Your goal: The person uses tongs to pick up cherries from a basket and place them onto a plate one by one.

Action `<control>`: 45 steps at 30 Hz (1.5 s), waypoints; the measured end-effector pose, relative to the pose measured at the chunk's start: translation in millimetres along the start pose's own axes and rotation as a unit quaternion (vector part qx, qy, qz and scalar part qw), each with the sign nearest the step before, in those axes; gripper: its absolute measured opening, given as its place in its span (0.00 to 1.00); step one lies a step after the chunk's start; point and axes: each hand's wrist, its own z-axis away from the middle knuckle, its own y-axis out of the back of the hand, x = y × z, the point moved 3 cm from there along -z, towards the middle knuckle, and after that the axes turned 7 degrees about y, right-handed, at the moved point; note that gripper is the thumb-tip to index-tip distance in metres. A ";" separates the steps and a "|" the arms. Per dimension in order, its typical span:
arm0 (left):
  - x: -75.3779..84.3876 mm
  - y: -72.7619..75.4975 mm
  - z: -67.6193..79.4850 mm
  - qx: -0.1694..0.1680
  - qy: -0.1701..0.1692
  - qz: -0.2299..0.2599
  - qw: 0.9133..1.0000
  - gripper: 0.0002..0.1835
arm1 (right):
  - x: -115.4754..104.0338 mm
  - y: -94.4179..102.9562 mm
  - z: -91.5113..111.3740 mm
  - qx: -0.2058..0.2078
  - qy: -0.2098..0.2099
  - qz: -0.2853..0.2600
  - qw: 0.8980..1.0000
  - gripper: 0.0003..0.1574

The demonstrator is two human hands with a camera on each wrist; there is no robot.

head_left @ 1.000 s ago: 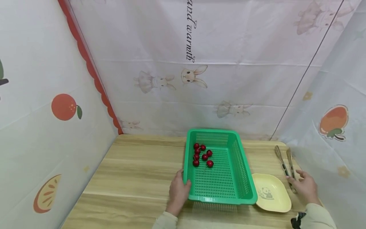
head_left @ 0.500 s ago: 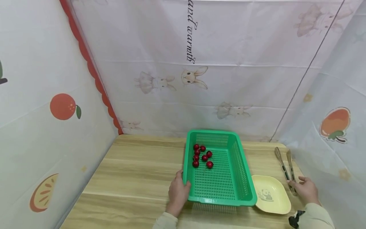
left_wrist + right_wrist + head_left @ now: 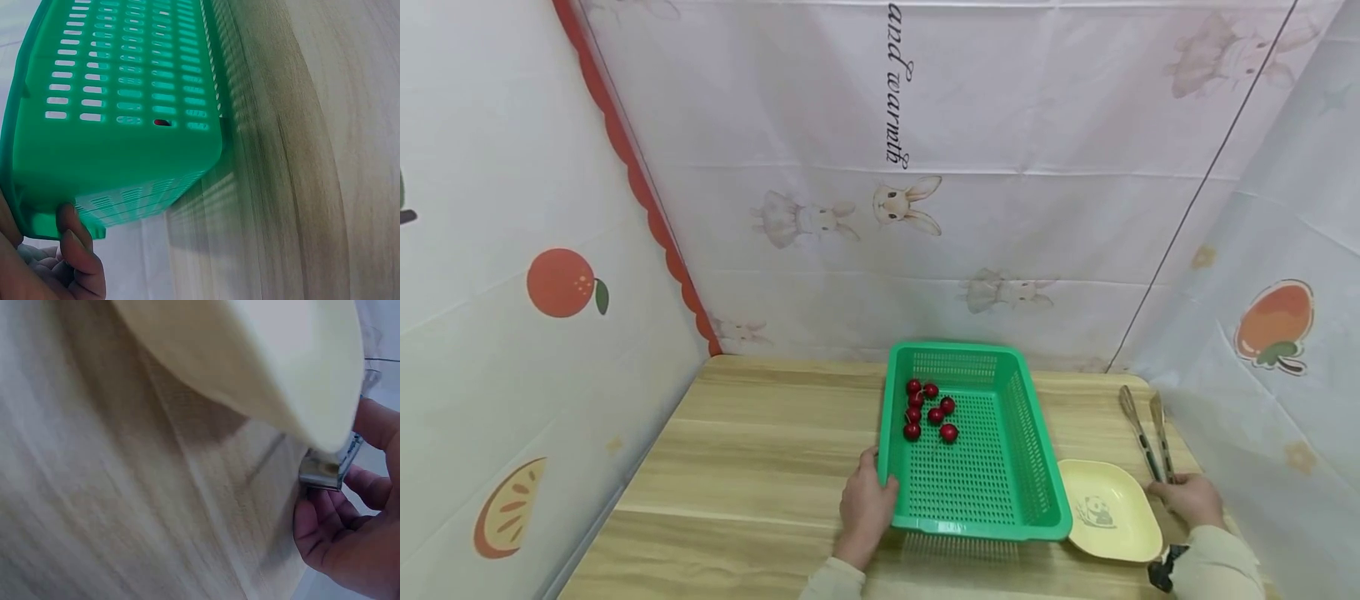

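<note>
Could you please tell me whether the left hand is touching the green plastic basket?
Touching. The left wrist view shows it: the left hand grips the green plastic basket by its rim near a corner, with no gap between.

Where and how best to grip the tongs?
I'd take the tongs by the handle near the joined end, coming from the near right, as the right hand does. The arms converge there and splay toward the far tips, so closing across both should hold them together. The plate sits close on the left.
</note>
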 end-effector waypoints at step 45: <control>-0.3 0.3 0.3 -0.005 -0.009 0.035 0.999 0.27 | 1.4 2.5 -1.0 0.277 -0.117 -0.253 0.920 0.15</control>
